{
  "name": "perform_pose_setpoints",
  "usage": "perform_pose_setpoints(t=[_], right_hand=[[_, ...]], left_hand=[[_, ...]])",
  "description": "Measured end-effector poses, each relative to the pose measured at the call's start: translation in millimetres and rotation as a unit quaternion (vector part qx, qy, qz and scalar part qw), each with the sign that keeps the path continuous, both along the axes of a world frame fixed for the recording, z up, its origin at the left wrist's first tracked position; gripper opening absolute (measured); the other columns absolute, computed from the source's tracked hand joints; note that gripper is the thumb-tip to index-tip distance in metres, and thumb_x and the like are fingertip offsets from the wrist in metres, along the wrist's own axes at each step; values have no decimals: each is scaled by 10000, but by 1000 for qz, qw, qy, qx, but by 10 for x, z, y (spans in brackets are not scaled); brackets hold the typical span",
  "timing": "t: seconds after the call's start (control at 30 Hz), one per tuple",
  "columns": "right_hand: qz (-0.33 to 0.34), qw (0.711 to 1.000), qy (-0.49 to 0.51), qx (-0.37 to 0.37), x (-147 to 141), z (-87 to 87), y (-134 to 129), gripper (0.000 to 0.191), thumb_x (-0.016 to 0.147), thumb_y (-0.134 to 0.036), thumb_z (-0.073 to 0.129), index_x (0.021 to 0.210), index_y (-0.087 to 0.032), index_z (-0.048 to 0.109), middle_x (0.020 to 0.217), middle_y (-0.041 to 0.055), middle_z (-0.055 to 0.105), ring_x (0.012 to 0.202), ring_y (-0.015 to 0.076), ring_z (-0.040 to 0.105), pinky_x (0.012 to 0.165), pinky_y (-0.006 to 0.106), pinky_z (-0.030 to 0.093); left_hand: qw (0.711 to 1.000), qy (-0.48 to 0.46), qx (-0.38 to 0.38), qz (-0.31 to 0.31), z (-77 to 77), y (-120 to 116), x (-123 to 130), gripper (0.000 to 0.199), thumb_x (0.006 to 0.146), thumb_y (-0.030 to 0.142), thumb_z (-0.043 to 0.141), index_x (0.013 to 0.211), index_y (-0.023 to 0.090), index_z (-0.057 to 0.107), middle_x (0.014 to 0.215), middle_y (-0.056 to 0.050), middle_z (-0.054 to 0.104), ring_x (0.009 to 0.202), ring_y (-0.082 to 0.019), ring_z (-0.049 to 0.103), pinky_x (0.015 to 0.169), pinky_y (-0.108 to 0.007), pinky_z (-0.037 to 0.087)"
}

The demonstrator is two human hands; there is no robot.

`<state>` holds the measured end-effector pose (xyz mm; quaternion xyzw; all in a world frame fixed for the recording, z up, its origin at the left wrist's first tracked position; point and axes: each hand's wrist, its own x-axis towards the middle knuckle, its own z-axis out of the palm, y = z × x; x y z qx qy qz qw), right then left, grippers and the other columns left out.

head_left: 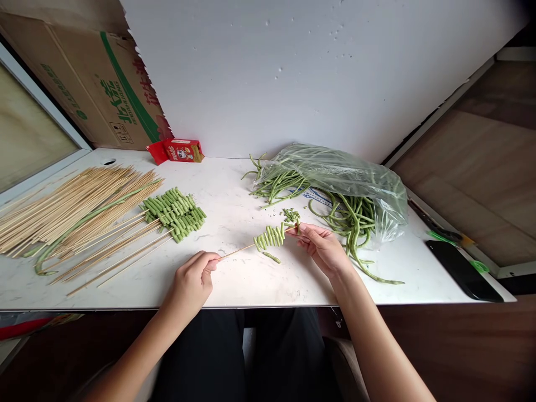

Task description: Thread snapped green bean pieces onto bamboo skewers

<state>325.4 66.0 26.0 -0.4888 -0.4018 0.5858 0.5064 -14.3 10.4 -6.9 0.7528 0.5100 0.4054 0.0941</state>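
Observation:
My left hand (196, 277) is closed round the lower end of a thin bamboo skewer (237, 252), which slants up to the right. Several short green bean pieces (269, 238) are threaded side by side along its far part. At the skewer's tip, my right hand (319, 245) pinches a short bean piece (297, 226) between thumb and fingers. One loose bean piece (272, 257) lies on the table just below the threaded ones. A small heap of bean ends (290, 215) sits beyond my right fingertips.
Filled bean skewers (176, 212) lie stacked left of centre, beside many bare skewers (79, 206) and a long bean (92, 215). At right are a plastic bag (355, 173) of long beans, a black phone (463, 271) and scissors (439, 228). A red box (183, 151) stands behind.

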Motion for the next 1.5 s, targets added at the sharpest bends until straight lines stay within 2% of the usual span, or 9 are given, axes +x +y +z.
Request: perform_pose_setpoints(t=[0.2, 0.73, 1.13, 1.3, 1.5], right_hand=[[-18, 1000, -11, 5, -18, -2, 0, 353, 749, -562, 919, 932, -268, 855, 1029, 77, 853, 1041, 288, 771, 797, 378, 584], [-13, 998, -55, 19, -37, 4, -15, 321, 806, -555, 879, 955, -272, 862, 1037, 80, 849, 1050, 292, 758, 794, 386, 570], [-15, 998, -56, 20, -61, 11, -24, 306, 794, -531, 886, 933, -259, 871, 1013, 85, 852, 994, 267, 755, 750, 345, 553], [-3, 998, -57, 22, -32, 3, -18, 300, 802, -523, 885, 938, -255, 872, 1017, 85, 849, 1014, 255, 748, 763, 327, 558], [-6, 998, -53, 25, -45, -40, -20, 291, 797, -512, 894, 923, -250, 872, 997, 89, 846, 1031, 257, 750, 765, 321, 573]], left_hand=[[1000, 3, -2, 2, 11, -4, 6, 283, 1030, 123, 437, 977, 197, 705, 865, -43, 762, 752, -169, 727, 715, -269, 567], [1000, 5, 16, -4, 23, -4, 13, 311, 972, 44, 429, 973, 190, 704, 851, -39, 749, 750, -163, 719, 717, -251, 572], [1000, 10, 0, -7, -40, -16, -22, 340, 948, 8, 420, 997, 183, 708, 900, -44, 754, 809, -163, 733, 750, -253, 569], [1000, 10, 10, -14, -24, -13, -24, 367, 917, -24, 411, 996, 176, 708, 906, -38, 760, 798, -152, 738, 738, -237, 571], [1000, 19, 13, -14, -7, -8, -22, 343, 952, -2, 414, 991, 174, 706, 895, -39, 757, 785, -150, 733, 732, -240, 565]])
